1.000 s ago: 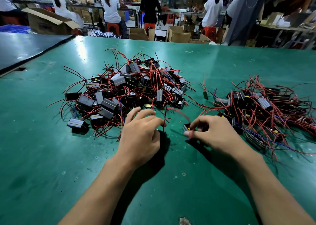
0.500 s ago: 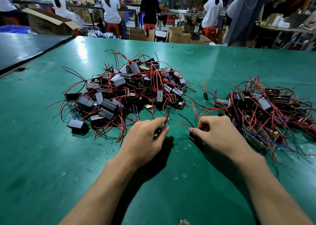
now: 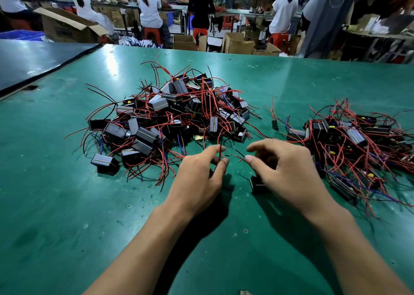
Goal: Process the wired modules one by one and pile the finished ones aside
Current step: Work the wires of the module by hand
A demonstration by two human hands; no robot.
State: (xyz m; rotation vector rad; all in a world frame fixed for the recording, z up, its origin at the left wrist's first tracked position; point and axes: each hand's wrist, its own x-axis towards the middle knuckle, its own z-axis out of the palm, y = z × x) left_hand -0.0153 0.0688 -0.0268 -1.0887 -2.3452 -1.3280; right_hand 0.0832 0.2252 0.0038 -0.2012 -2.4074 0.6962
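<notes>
STEP: you work one module's leads | your left hand (image 3: 198, 180) pinches a red wire (image 3: 220, 150) | your right hand (image 3: 291, 173) curls over the black module (image 3: 257, 184), grip: cannot tell | NEXT: probably free the leads, then drop it on the right pile (image 3: 349, 138).

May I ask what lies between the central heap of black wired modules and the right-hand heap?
Head view: a small dark stray board with red leads, lying on bare green tabletop.

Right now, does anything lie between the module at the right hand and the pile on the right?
Nothing visible blocks it. The module sits under the right hand, and the right pile begins just beyond that hand; only the pile's loose wires lie between.
</notes>
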